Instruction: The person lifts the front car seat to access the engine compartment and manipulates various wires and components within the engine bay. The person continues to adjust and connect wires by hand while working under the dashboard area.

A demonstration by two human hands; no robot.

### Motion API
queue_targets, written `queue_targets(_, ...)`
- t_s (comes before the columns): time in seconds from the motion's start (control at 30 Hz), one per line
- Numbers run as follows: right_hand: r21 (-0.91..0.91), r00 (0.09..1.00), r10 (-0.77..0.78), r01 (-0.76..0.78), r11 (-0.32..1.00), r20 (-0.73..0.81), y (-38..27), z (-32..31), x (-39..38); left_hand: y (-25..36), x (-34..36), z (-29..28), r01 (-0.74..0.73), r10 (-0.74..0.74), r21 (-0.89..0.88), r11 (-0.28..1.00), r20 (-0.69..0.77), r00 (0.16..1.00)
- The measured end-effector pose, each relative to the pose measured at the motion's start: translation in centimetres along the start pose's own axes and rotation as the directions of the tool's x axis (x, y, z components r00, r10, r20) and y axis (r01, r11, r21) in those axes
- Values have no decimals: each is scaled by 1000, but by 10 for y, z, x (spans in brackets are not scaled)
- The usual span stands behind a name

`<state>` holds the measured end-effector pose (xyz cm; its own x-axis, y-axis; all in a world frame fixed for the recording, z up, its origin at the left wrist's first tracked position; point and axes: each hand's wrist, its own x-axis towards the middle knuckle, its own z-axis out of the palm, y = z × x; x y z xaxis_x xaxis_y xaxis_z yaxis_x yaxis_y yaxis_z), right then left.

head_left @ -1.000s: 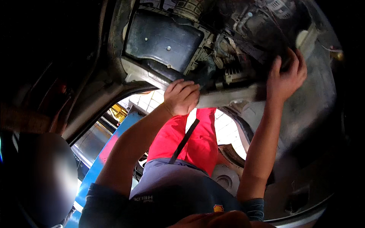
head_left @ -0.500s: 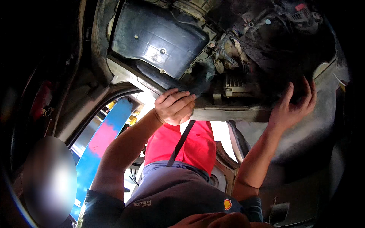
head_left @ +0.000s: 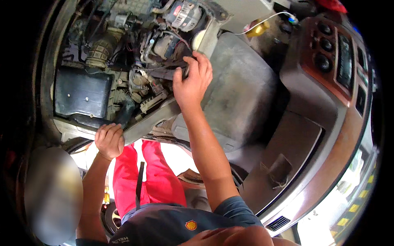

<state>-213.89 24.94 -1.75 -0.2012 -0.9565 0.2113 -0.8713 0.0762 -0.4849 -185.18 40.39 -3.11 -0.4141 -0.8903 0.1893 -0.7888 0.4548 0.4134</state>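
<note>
Below me lies an uncovered engine bay bordered by a pale metal rim [head_left: 141, 123]. My left hand [head_left: 109, 141] has its fingers curled over the near stretch of that rim, beside a black plastic box [head_left: 83, 92] and a black hose [head_left: 126, 110]. At the rim's right side is my right hand [head_left: 193, 80], thumb and fingers apart, its fingertips over the edge. What lies under those fingertips is hidden. Beyond the box, a ribbed air duct [head_left: 100, 51] runs upward, and a round metal alternator [head_left: 184, 16] sits at the far end.
A grey floor mat [head_left: 242, 90] lies right of the bay, next to a dashboard [head_left: 324, 82] with round knobs. A white cable [head_left: 262, 19] passes a yellow object [head_left: 257, 28] at the top. Daylight shows through the door opening around my red trousers [head_left: 143, 176].
The view has swung right, bringing in the floor mat and dashboard, and the engine bay appears brighter. My left hand stays at the near rim; my right hand stays at the right side.
</note>
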Motion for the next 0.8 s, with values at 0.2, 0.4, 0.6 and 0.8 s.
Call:
queue_targets(0.2,35,996,-14,17,999,-90,9,6,0,2,-1,7,12,-13,42,999,29,999)
queue_targets(0.4,287,971,59,11,958,-231,6,-3,-30,7,-3,-1,0,2,47,999,-30,1000)
queue_targets(0.6,410,967,243,-192,892,-76,-56,-44,-230,8,-5,-8,-44,47,36,998,-109,993)
queue_targets(0.8,-109,452,328,-445,889,830,-92,-65,-480,10,-10,-8,-40,42,19,999,-111,993)
